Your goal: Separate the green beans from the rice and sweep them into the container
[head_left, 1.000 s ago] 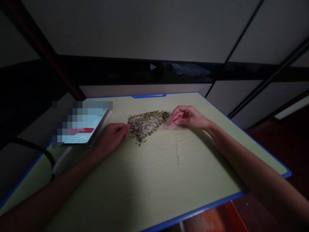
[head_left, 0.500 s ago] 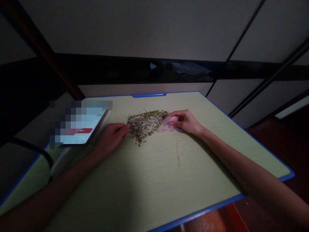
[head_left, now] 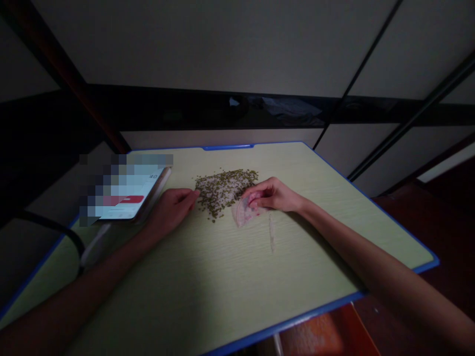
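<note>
A spread pile of small green beans mixed with white rice-like grains [head_left: 222, 190] lies on the pale table [head_left: 230, 287]. At the pile's left edge rests my left hand [head_left: 176, 207], its thumb and fingers closed together; anything between them is too small to make out. My right hand [head_left: 276, 195] is closed on a clear, curved-edged protractor [head_left: 243, 212] with pink markings. The protractor sits low over the table at the pile's lower right edge, partly covered by my fingers. Just below that hand, a thin pale streak [head_left: 272, 235] marks the tabletop.
A phone or tablet [head_left: 137, 198] with a lit screen, partly blurred out, is propped at the table's left, a dark cable [head_left: 70, 232] beside it. Pale cabinet panels [head_left: 215, 44] stand behind the table. Something orange [head_left: 330, 331] shows below the front edge.
My right hand has moved left and toward me with the protractor, which has turned and now lies below the pile's right side. The left hand has hardly moved.
</note>
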`<act>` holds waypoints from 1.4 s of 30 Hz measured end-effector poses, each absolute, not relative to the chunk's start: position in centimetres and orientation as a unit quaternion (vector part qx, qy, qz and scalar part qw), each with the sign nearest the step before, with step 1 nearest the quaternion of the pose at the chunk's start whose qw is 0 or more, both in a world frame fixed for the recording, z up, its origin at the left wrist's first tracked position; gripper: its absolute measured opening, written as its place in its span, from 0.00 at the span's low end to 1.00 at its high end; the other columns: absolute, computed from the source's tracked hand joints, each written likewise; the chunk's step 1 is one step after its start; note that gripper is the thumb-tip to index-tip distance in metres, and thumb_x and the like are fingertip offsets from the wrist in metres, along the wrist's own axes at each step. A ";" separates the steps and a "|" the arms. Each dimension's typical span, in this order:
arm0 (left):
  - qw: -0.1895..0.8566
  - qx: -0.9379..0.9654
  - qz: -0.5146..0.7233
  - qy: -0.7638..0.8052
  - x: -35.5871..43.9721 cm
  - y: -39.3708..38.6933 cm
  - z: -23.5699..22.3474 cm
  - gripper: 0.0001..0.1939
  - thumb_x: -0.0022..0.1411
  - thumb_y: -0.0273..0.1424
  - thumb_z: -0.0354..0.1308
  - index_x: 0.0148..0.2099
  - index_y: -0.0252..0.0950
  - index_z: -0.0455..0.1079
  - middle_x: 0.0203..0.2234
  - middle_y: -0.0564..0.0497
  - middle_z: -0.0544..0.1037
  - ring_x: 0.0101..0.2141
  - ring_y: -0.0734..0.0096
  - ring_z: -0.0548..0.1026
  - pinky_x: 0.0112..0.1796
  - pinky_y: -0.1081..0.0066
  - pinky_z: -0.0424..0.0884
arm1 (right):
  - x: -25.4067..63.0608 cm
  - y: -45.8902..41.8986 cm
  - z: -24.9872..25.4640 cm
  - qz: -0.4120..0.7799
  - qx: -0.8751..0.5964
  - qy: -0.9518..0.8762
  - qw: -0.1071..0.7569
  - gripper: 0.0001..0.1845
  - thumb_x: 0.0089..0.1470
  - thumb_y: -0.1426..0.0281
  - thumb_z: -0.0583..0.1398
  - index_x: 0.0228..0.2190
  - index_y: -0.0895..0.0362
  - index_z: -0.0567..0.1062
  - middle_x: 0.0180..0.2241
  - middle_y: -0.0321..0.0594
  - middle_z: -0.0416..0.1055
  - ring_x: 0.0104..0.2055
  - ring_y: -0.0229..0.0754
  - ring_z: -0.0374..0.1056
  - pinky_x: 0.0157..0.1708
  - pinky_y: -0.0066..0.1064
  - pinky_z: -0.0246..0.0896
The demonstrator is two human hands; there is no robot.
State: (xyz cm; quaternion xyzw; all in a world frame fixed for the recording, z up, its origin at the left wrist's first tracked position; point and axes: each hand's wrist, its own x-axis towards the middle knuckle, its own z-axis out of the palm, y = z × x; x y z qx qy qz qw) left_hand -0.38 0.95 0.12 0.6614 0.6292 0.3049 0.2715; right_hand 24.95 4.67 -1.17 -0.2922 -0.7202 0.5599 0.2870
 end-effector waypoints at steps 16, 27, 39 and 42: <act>0.269 0.662 0.312 0.626 0.0 0.6 0.6 0.18 0.51 0.41 0.48 0.15 0.38 0.55 0.08 0.58 0.57 0.14 0.76 0.56 0.17 0.74 0.52 | 28.4 0.3 -0.2 0.560 -0.271 -0.767 0.156 0.14 0.42 0.74 0.64 0.35 0.62 0.77 0.25 0.37 0.73 0.23 0.30 0.64 0.24 0.21 0.61; 0.277 0.655 0.308 0.632 0.0 0.7 0.6 0.18 0.52 0.41 0.48 0.15 0.38 0.55 0.08 0.58 0.57 0.13 0.76 0.56 0.17 0.74 0.52 | 30.3 -1.3 0.2 0.588 -0.259 -0.755 0.130 0.12 0.41 0.75 0.64 0.33 0.61 0.78 0.26 0.38 0.75 0.26 0.31 0.67 0.27 0.22 0.63; 0.281 0.653 0.300 0.636 0.1 0.5 0.9 0.17 0.54 0.38 0.49 0.17 0.36 0.57 0.10 0.60 0.57 0.15 0.79 0.57 0.20 0.76 0.53 | 33.8 -2.2 -1.1 0.443 -0.529 -0.599 0.407 0.15 0.37 0.71 0.66 0.32 0.62 0.76 0.22 0.37 0.72 0.20 0.31 0.62 0.18 0.24 0.56; 0.281 0.654 0.296 0.637 0.1 0.5 0.9 0.17 0.54 0.38 0.49 0.18 0.36 0.57 0.10 0.59 0.58 0.16 0.78 0.58 0.20 0.76 0.53 | 33.6 -3.3 -1.1 0.414 -0.543 -0.610 0.402 0.15 0.38 0.70 0.65 0.32 0.62 0.76 0.22 0.37 0.71 0.19 0.31 0.61 0.18 0.24 0.53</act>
